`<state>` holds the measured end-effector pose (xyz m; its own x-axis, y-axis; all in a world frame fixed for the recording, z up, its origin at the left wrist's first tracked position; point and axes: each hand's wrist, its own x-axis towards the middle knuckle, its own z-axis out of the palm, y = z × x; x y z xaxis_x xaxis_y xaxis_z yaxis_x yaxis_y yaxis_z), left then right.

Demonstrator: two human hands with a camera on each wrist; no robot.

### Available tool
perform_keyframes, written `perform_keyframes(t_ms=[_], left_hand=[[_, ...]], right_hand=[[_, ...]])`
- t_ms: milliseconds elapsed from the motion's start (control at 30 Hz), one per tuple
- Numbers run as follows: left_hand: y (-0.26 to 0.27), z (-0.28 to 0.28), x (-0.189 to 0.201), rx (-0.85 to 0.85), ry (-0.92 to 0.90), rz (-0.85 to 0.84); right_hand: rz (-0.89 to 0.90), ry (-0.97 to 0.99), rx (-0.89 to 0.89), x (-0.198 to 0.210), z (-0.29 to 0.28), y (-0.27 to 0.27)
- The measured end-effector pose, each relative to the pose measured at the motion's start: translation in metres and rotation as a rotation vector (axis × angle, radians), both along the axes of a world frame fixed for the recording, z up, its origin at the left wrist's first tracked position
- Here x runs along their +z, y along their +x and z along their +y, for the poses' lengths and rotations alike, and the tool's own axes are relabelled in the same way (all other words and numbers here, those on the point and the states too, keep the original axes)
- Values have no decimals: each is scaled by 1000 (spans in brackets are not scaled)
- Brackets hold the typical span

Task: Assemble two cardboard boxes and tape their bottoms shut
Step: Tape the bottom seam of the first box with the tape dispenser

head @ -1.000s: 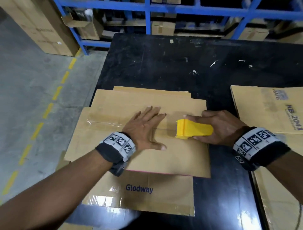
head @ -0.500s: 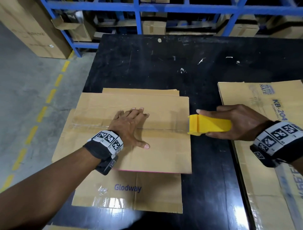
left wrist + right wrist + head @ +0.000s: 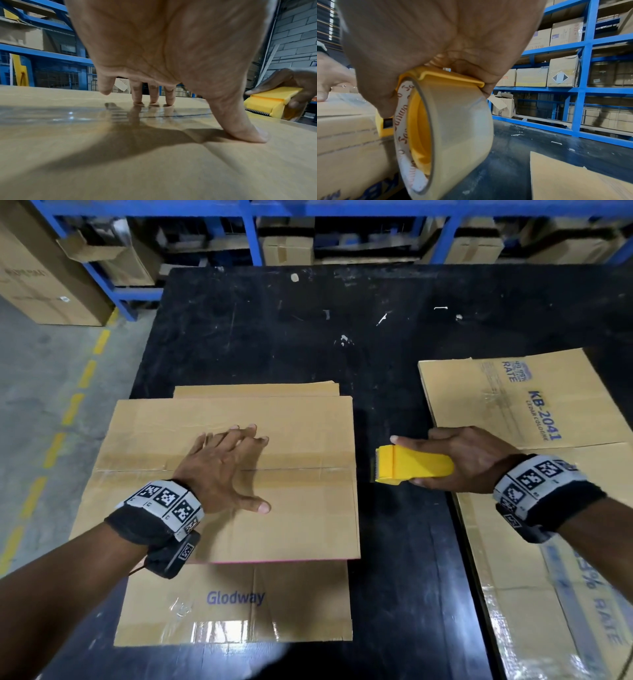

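An assembled cardboard box (image 3: 301, 518) stands bottom-up on the black table (image 3: 394, 559), with clear tape (image 3: 301, 470) running along its centre seam. My left hand (image 3: 222, 467) lies flat on the box bottom, fingers spread and pressing over the taped seam (image 3: 188, 115). My right hand (image 3: 455, 460) grips a yellow tape dispenser (image 3: 411, 465) just past the box's right edge, above the table. In the right wrist view the clear tape roll (image 3: 453, 135) sits in the dispenser (image 3: 447, 77), beside the box's side wall (image 3: 347, 142). A flattened box (image 3: 534, 405) printed KB-2041 lies at the right.
A flat Glodway carton (image 3: 239, 601) lies under the box at the table's near edge. Blue shelving (image 3: 253, 237) with cartons stands behind the table. Grey floor with a yellow dashed line (image 3: 54, 446) runs along the left. More shelved boxes (image 3: 563, 71) show on the right.
My right hand has drawn the dispenser rightward along the seam and off the box's right edge, leaving tape across the seam. My left hand stays pressed on the box.
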<state>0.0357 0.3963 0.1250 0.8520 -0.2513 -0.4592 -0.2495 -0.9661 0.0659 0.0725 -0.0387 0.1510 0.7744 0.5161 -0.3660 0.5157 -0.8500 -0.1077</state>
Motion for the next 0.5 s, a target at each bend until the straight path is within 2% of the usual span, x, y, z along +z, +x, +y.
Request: perform_keyframes(t_ms=[100, 233, 333, 500], left_hand=[[-1, 0, 1, 16, -73, 34], [-19, -20, 8, 38, -324, 139], [-40, -59, 3, -96, -248, 60], [-52, -81, -18, -72, -95, 22]], right_hand=[[32, -2, -17, -15, 8, 2], [57, 25, -10, -30, 19, 6], [67, 27, 1, -34, 25, 10], [96, 8, -21, -33, 23, 13]])
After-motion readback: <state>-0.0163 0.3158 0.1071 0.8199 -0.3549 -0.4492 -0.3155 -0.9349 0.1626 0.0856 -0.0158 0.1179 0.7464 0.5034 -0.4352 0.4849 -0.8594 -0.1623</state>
